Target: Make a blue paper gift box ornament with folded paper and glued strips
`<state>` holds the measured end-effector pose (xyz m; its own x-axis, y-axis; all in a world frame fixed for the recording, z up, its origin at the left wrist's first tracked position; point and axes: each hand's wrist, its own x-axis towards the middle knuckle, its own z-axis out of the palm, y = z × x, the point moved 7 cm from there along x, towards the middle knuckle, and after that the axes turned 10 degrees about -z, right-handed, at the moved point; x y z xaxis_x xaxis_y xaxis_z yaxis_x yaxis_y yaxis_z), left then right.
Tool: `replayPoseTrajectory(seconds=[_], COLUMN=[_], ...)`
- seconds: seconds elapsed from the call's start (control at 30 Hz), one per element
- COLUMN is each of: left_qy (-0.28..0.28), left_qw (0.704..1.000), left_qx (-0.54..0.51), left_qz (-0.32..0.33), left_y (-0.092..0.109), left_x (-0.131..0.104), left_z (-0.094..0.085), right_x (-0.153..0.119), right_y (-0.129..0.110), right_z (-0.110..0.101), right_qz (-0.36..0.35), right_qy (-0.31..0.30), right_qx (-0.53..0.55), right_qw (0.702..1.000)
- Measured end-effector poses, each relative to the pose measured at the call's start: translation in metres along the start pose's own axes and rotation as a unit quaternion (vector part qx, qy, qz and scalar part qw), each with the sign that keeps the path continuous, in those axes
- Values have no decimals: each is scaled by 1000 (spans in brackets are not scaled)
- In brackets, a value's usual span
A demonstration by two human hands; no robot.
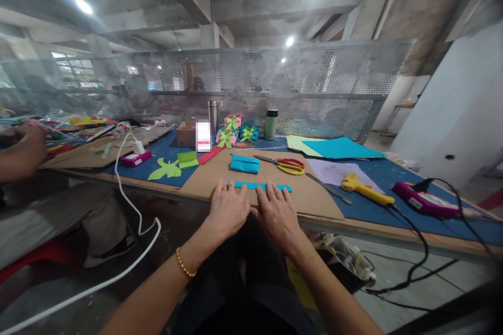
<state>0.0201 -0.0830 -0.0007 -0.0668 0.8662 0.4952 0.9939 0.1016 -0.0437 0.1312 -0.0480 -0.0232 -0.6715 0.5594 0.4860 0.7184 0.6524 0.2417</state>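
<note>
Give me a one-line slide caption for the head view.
Left hand and right hand on a blue strip over cardboard, scissors lying beyond.

I see the strip and folded piece in bright blue, the scissor handles red and yellow, the glue gun yellow, the cutout lime green, the cardboard tan, the counter deep blue.
</note>
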Motion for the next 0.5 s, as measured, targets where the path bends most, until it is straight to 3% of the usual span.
replayPoseTrajectory(seconds=[0.27, 0.5], left_qy=[20, 73], left_qw=[997, 993], left_qx=[21, 15], left_qz=[-73, -88], left_y=[4, -6], left_x=[-6, -11], left_z=[9, 15], right_x=[-1, -2], right_y=[1, 1], right_z=[0, 1], right_qz=[2, 12], right_qy=[-7, 1], right_qx=[8, 12], right_qw=[1000, 1000])
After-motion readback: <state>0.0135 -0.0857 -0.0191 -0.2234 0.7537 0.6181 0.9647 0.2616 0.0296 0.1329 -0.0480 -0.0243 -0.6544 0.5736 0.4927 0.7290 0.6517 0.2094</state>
